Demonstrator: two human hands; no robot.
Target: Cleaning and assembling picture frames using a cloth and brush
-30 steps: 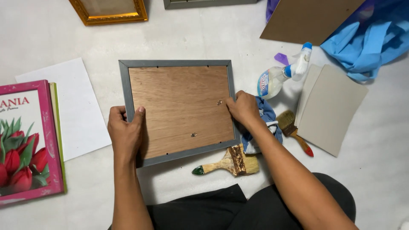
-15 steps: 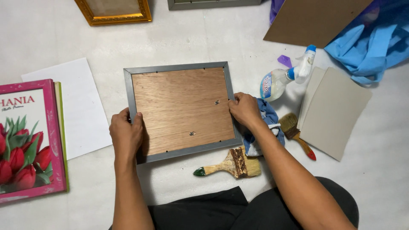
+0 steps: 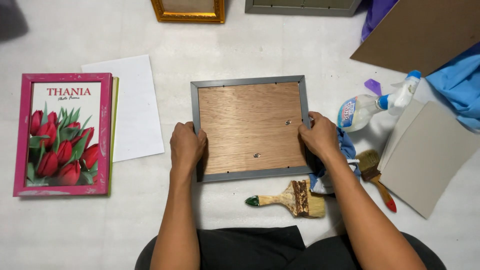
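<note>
A grey picture frame [image 3: 248, 82] lies face down on the white floor, its brown wooden backing board [image 3: 250, 125] up, with two small metal hangers on it. My left hand [image 3: 186, 146] grips the frame's left edge near the lower corner. My right hand [image 3: 320, 136] grips the right edge, fingers curled over the rim. Both hands hold the frame flat in front of my crossed legs.
A pink frame with a tulip picture [image 3: 62, 132] lies at left beside a white sheet [image 3: 127, 105]. Right of the frame: a spray bottle [image 3: 375, 106], blue cloth [image 3: 345, 150], two paintbrushes [image 3: 287, 199] [image 3: 376, 175], grey cardboard [image 3: 427, 160]. A gold frame [image 3: 189, 10] sits at top.
The grey frame has turned from slightly tilted to square in view, with both hands still on its sides. The view has shifted, so everything sits more to the right.
</note>
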